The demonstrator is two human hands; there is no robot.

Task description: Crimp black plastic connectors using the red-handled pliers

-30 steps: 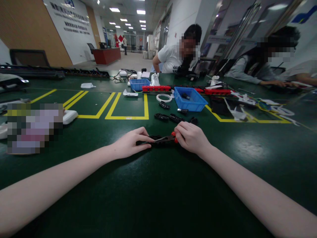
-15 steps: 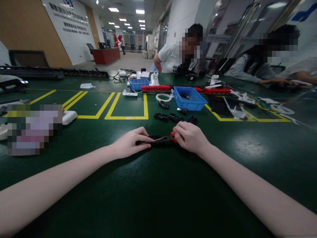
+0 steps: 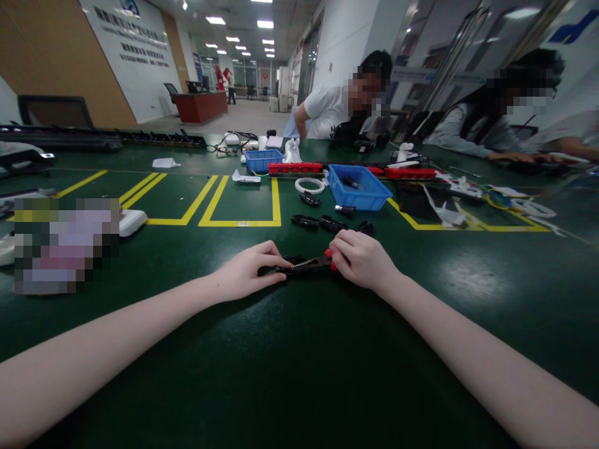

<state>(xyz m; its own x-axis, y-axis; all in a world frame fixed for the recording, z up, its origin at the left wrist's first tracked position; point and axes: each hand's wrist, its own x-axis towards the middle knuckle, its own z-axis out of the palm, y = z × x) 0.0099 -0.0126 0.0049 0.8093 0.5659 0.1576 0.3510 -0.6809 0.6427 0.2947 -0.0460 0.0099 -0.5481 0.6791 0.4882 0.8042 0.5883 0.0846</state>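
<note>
The right hand is closed around the red handles of a pair of pliers; the left hand has its thumb and fingers drawn together on a dark, slender black part; both hands are low over the green table, in front of the wearer.

Governing relation: the pliers lie between the two hands, long axis running roughly left to right across the table; the handle end is at the right hand and the nose points toward the left fingertips; the right hand is therefore the nearer to the handles, the left the nearer to the nose. The black part lies from the left fingertips toward the right, beside the pliers and nearly in line with them; the view is dark and small here, so whether the nose grips the part or merely lies against it cannot be told.

Appearance: the pliers show a dark metal nose with a pale glint along it, and bright red grips mostly covered by the right hand; the part is black, its outline merging with the table's shadow.

Surroundings: several loose black pieces lie just beyond the hands; a blue bin stands behind them; a white ring lies to the left of the bin.
</note>
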